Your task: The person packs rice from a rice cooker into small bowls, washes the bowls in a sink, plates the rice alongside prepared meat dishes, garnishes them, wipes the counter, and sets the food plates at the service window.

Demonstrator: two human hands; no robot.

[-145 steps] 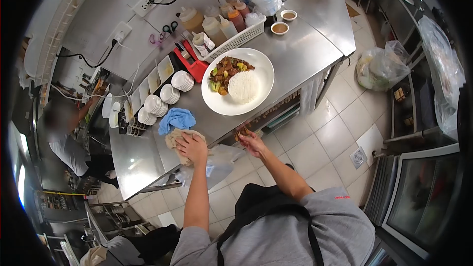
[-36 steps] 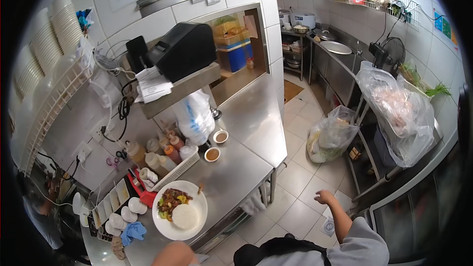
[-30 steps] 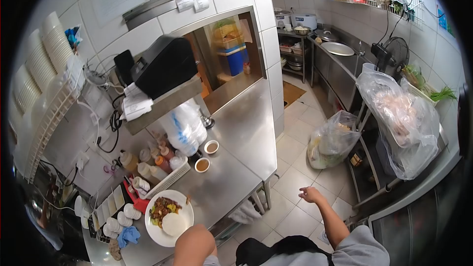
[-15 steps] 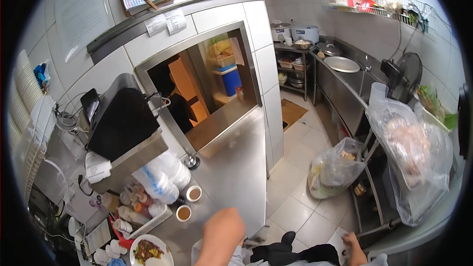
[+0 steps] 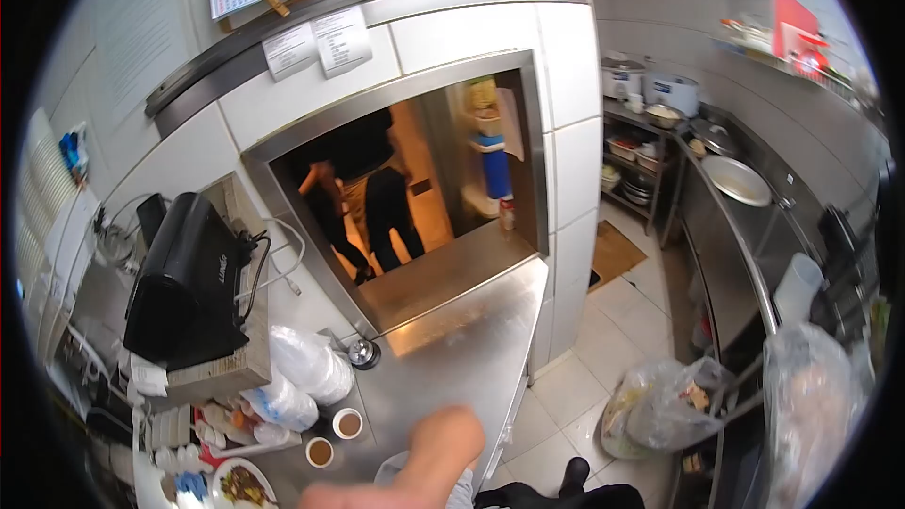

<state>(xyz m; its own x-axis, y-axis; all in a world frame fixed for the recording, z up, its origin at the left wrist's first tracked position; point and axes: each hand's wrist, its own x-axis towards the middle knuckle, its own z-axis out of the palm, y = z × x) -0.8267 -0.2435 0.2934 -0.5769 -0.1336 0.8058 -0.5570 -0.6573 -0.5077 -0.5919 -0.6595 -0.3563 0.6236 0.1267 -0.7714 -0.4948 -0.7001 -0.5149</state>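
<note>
My bent left arm (image 5: 443, 448) reaches over the front of the steel counter (image 5: 452, 349). A blurred part of my left hand (image 5: 341, 498) shows at the bottom edge, with its fingers cut off from sight. Nearest to it are two small cups of brown sauce, one white-rimmed cup (image 5: 348, 424) just behind the other cup (image 5: 320, 453). To their left lies a white plate (image 5: 271, 488) with dark food and greens, partly cut off. My right hand is outside the view.
Plastic-wrapped stacks of white containers (image 5: 316, 368) and a metal bell (image 5: 363, 353) stand on the counter. A black printer (image 5: 184, 278) sits at left. Beyond the serving hatch (image 5: 542, 179) people stand. Filled clear bags (image 5: 660, 405) are at right.
The view has turned and shifted, so the hatch looks larger. People now show through it. My right hand has left the view, and a blurred part of my left hand has come in below.
</note>
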